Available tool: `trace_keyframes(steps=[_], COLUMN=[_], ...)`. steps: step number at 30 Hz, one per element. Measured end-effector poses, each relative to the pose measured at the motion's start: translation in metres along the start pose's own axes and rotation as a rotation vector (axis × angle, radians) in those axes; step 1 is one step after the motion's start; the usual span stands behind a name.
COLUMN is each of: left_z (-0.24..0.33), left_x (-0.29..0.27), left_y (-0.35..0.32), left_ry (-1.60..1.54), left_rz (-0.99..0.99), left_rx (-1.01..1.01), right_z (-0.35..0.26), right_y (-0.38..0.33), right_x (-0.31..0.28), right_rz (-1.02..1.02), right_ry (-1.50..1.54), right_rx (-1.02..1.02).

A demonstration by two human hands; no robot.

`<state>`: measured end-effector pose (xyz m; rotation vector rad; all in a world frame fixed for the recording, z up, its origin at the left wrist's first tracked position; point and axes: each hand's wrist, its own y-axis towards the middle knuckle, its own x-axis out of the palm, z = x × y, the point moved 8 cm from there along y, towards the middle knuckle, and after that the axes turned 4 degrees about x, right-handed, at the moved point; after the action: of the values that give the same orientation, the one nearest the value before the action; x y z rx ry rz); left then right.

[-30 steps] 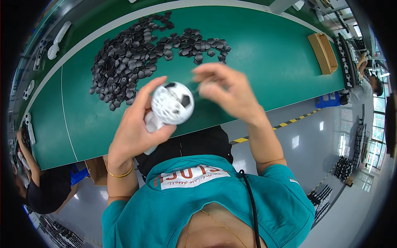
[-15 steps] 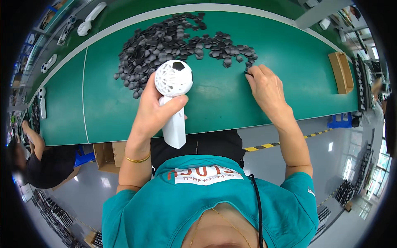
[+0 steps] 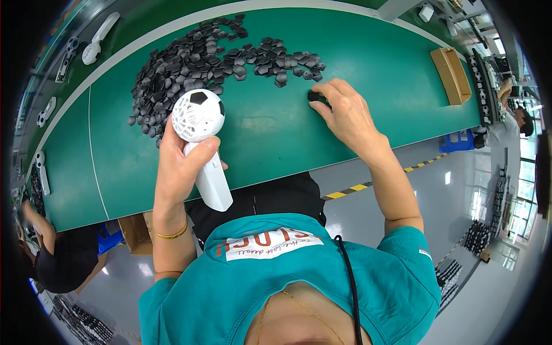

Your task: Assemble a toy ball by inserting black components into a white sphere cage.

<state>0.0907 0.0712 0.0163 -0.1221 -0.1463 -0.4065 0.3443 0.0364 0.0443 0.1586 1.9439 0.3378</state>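
My left hand [image 3: 179,161] is wrapped round a white handheld fan [image 3: 214,187] just below its round head. The head is patterned like a football, with an open grille on one side and a black pentagon on its upper part. The fan stands over the table's near edge, handle toward me. To its right, my right hand [image 3: 348,112] pinches a small black pentagon piece [image 3: 314,96] between thumb and fingers, a little above the table. A big loose heap of the same black pieces [image 3: 178,72] spreads beyond the fan, trailing right toward my right hand.
The green table [image 3: 276,138] has a cardboard tray [image 3: 451,76] at its right end. More white fans [image 3: 100,37] lie beyond the far edge on the left. A co-worker in black [image 3: 66,259] sits at the left; another person [image 3: 509,123] is at the far right.
My right hand has drawn back from the trailing edge of the heap, and the black piece in its fingers now shows more plainly. The whole view has shifted; my left hand still holds the fan.
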Motion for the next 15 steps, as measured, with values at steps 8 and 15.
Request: trace_keyframes(steps=[8, 15], left_z=[-0.003, -0.009], left_x=[-0.004, 0.006], left_y=[-0.001, 0.002], left_ry=[-0.073, -0.265], left_rz=[-0.014, 0.024], left_rx=[-0.042, -0.091], right_z=[-0.011, -0.011], right_y=[0.004, 0.016], right_x=[0.012, 0.014], right_rz=[-0.024, -0.108], right_ry=[-0.191, -0.341], right_rx=[-0.101, -0.086])
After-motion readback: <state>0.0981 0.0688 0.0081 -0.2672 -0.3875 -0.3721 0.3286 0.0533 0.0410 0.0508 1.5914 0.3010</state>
